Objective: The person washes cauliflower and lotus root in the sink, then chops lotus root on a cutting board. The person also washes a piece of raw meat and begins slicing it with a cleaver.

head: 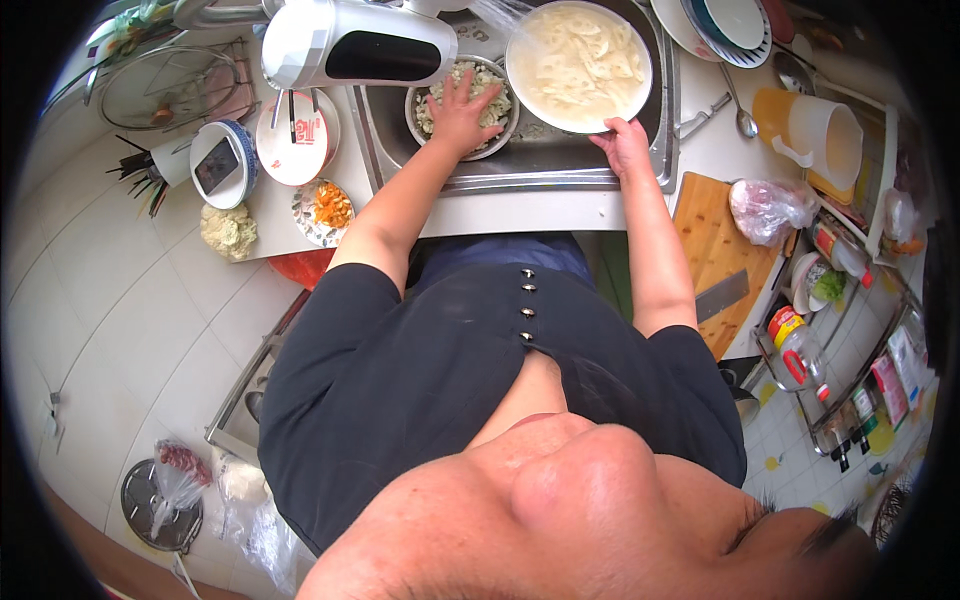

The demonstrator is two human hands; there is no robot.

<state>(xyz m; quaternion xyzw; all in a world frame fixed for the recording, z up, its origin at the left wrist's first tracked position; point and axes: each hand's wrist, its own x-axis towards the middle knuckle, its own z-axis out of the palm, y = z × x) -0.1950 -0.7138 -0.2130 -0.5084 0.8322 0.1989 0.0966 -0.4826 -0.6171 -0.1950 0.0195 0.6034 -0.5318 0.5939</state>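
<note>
My left hand (pixel 465 112) lies spread over chopped pale pieces, apparently cauliflower (pixel 495 114), in a round metal bowl (pixel 481 156). Its fingers are apart and close on nothing. With thumb and fingers, my right hand (pixel 624 146) grips the near rim of a white bowl (pixel 541 121). Sliced lotus root (pixel 585 60) sits in cloudy water inside that bowl. Both bowls are in the stainless steel sink (pixel 570 161), side by side. A water spray (pixel 499 13) reaches the white bowl's far left side.
A white faucet unit (pixel 382 56) overhangs the metal bowl. Left of the sink are a plate of chopped orange and pale pieces (pixel 331 206), a phone (pixel 216 166) on a bowl, and cauliflower (pixel 228 231). On the right, a cleaver (pixel 724 295) rests on a wooden cutting board (pixel 709 225).
</note>
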